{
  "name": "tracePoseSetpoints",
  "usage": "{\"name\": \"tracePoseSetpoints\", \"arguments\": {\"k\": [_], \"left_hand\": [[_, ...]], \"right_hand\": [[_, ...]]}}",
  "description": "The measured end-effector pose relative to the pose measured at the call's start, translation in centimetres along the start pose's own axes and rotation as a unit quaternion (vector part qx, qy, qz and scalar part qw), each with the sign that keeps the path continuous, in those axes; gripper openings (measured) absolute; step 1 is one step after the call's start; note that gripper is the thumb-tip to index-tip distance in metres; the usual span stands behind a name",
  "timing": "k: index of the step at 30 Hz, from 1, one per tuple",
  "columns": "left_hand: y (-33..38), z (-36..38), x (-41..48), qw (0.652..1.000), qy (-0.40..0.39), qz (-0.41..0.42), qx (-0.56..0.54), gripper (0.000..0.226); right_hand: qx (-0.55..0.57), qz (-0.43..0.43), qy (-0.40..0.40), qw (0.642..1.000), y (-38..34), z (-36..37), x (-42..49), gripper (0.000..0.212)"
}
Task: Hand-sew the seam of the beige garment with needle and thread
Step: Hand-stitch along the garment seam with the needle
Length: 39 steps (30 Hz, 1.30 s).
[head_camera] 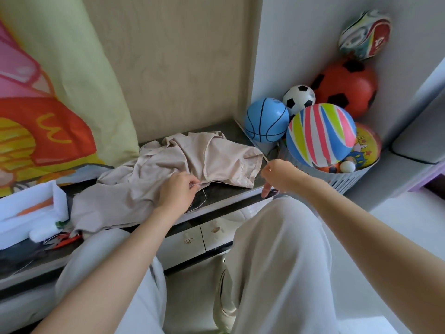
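Note:
The beige garment [168, 169] lies crumpled on a dark low cabinet top [231, 191]. My left hand [179, 189] rests on its front edge and pinches the fabric at the seam. A pale thread [231, 182] runs taut from that spot to the right, toward my right hand [277, 174], whose curled fingers pinch the thread's far end. A loose loop of thread [203, 201] hangs below my left hand. The needle itself is too small to make out.
A white box [31, 208] with an orange tool sits at the left, with red-handled scissors [65, 241] below it. A grey basket [346, 177] full of balls stands at the right. Colourful fabric [48, 104] hangs behind. My knees are under the cabinet edge.

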State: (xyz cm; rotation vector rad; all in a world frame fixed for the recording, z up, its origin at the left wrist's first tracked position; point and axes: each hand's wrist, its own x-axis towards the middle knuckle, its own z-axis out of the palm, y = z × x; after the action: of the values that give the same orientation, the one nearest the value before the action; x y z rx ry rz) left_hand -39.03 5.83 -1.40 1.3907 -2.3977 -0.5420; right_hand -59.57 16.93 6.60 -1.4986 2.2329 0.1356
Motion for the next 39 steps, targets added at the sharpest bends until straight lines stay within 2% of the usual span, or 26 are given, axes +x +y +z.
{"name": "tracePoseSetpoints", "arguments": {"k": [2,3,6,9,12,15,18,21,24,27,30,36,39], "left_hand": [[0.4,-0.2,-0.1,0.999,-0.036,-0.009,0.0,0.02],[0.8,-0.3,-0.2,0.999,-0.054,-0.004,-0.002,0.024],[2.9,-0.6,-0.7,0.994,-0.083,0.069,-0.014,0.046],[6.3,-1.4,-1.5,0.985,-0.075,0.143,-0.055,0.062],[8.5,-1.7,-1.7,0.979,-0.093,0.16,-0.09,0.053],[8.7,-2.1,-1.9,0.983,-0.097,0.121,-0.102,0.026],[7.0,-2.6,-2.2,0.988,-0.068,0.077,-0.119,0.015],[5.5,-3.2,-2.3,0.99,-0.048,0.055,-0.124,0.016],[5.7,-4.2,-2.3,0.99,-0.015,0.06,-0.125,0.019],[7.0,-5.6,-2.3,0.987,0.025,0.082,-0.133,0.019],[8.2,-6.9,-2.6,0.978,0.065,0.117,-0.158,0.019],[9.9,-9.1,-4.5,0.949,0.082,0.166,-0.253,0.022],[10.6,-9.8,-5.4,0.94,0.072,0.167,-0.29,0.026]], "right_hand": [[0.001,-0.008,-0.019,1.0,-0.1,-0.6,-1.0,0.03],[0.039,-0.005,-0.006,0.999,0.1,-0.9,-1.3,0.026],[0.241,0.007,0.097,0.966,0.7,-1.5,-1.9,0.031],[0.318,-0.014,0.156,0.935,0.6,-2.8,-3.2,0.03],[0.389,-0.038,0.196,0.899,0.6,-4.1,-4.3,0.02],[0.452,-0.041,0.232,0.86,1.2,-4.7,-5.1,0.018],[0.47,-0.038,0.275,0.838,2.3,-5.0,-5.9,0.021],[0.472,-0.012,0.309,0.825,3.3,-4.7,-6.6,0.025],[0.486,-0.002,0.309,0.818,3.7,-4.0,-6.8,0.028],[0.498,-0.001,0.292,0.816,3.5,-3.3,-7.1,0.02],[0.515,-0.005,0.287,0.808,3.0,-2.9,-7.1,0.026],[0.503,0.012,0.263,0.823,1.4,-2.3,-7.3,0.016],[0.502,-0.02,0.229,0.834,-0.8,-2.2,-8.1,0.013]]}}
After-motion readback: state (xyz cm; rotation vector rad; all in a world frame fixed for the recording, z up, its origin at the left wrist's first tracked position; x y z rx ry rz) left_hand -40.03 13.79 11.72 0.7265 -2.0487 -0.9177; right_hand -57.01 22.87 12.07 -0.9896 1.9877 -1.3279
